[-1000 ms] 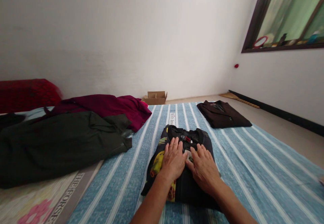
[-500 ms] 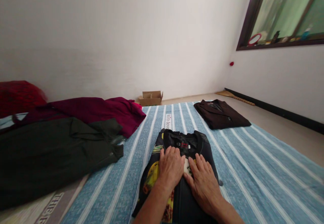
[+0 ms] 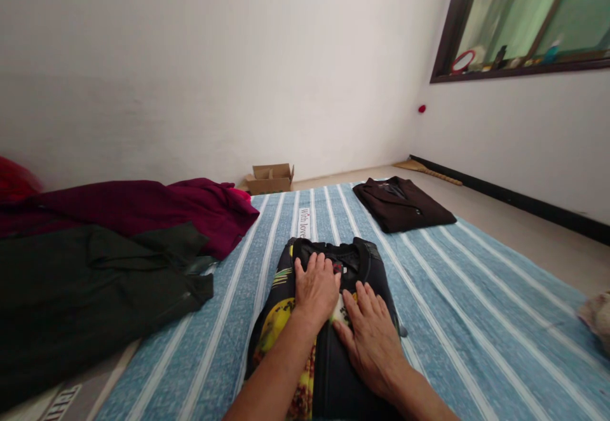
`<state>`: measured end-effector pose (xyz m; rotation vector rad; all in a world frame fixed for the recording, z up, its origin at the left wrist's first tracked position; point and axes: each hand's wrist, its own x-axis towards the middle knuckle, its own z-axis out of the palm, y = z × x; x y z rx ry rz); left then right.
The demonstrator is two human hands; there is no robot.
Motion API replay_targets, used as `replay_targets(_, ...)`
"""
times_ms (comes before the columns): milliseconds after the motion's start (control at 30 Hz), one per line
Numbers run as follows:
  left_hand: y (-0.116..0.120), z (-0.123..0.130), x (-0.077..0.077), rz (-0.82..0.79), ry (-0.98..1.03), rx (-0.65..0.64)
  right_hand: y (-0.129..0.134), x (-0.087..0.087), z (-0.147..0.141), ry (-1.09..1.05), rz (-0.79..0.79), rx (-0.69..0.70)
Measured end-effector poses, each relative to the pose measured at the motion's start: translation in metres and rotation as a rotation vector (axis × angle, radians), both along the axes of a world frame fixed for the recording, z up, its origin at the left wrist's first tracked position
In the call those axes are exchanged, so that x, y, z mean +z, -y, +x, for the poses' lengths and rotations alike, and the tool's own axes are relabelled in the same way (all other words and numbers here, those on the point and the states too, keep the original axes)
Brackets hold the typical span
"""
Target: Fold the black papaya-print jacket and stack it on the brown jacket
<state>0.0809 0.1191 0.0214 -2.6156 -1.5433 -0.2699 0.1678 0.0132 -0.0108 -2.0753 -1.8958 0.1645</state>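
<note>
A folded black T-shirt (image 3: 372, 267) with a yellow print lies on the blue striped sheet (image 3: 467, 294) right in front of me. My left hand (image 3: 316, 286) rests flat on it near the collar, fingers spread. Beside it, slightly nearer to me, my right hand (image 3: 373, 338) presses flat on the shirt's middle. Neither hand grips the cloth.
A folded dark brown garment (image 3: 403, 204) lies further off to the right. To the left lie a dark green garment (image 3: 95, 281) and a maroon one (image 3: 143, 208), both unfolded. A small cardboard box (image 3: 270, 178) sits by the wall. Bare floor runs along the right.
My left hand has slid forward toward the shirt's collar. The camera has swung a little to the right, so everything shifted left in view.
</note>
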Motion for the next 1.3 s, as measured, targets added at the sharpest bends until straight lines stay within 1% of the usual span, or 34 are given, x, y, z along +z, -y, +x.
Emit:
replay_targets(100, 0.001, 0.0, -0.004, -0.011, -0.016, 0.041, 0.0, 0.003, 0.0, -0.014, -0.021, -0.011)
replay_targets(167, 0.001, -0.001, -0.005, -0.026, -0.021, 0.041, 0.0, 0.004, 0.0, -0.022, -0.036, -0.012)
replay_targets(333, -0.001, -0.008, -0.006, -0.156, -0.04, -0.006, 0.0, 0.003, 0.0, -0.046, -0.047, -0.009)
replay_targets(533, -0.007, -0.011, -0.012, -0.262, -0.021, 0.032, -0.002, -0.003, 0.001, -0.053, -0.026, -0.009)
replay_targets(667, -0.008, -0.012, -0.015, -0.271, 0.012, 0.04, -0.004, -0.005, 0.002, -0.053, -0.012, -0.001)
replay_targets(767, -0.006, -0.013, -0.013, -0.242, 0.039, 0.028, -0.004, -0.005, 0.002, -0.045, -0.003, 0.007)
replay_targets(900, 0.008, -0.018, -0.003, -0.204, 0.075, 0.003, 0.0, -0.003, 0.003, -0.028, 0.013, 0.016)
replay_targets(1000, 0.028, -0.025, 0.003, -0.128, 0.078, -0.017, 0.002, -0.004, 0.004, -0.021, 0.025, 0.018)
replay_targets(1100, 0.048, -0.036, 0.004, -0.074, 0.057, 0.018, 0.003, -0.004, 0.004, -0.014, 0.022, 0.023)
replay_targets(1200, 0.058, -0.046, 0.001, -0.15, 0.03, 0.088, 0.003, -0.004, 0.004, -0.002, 0.002, 0.021)
replay_targets(1300, 0.058, -0.05, -0.003, -0.275, 0.035, 0.134, 0.002, -0.004, 0.004, 0.018, -0.025, 0.004)
